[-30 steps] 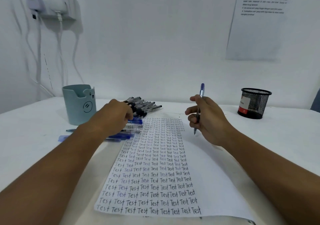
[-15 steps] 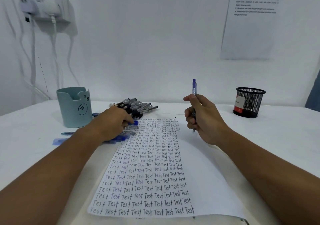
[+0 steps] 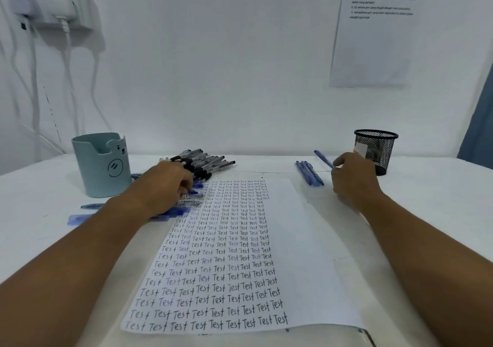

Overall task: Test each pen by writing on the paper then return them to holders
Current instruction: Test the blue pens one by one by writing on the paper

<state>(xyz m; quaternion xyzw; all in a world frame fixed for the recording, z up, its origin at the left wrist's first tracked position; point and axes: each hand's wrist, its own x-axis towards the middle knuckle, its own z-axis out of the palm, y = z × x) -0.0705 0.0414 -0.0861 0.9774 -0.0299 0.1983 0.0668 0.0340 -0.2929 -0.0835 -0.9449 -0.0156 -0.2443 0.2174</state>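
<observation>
Blue pen (image 3: 323,159) in right hand (image 3: 352,177), two holders

Soft, even, cool light is filling the scene, with only faint shadows lying beside the forearms and under the teal pen holder (image 3: 102,164). Wide-angle distortion is bowing the table's far edge, and the wall notice (image 3: 373,29) is reading blurred.

White paper (image 3: 301,253) lined with dark and blue "Test" rows, pale teal holder (image 3: 102,165) with a smiley face, black mesh holder (image 3: 376,150), blue pens (image 3: 309,172), black-capped pens (image 3: 210,160), white table (image 3: 426,186).
</observation>
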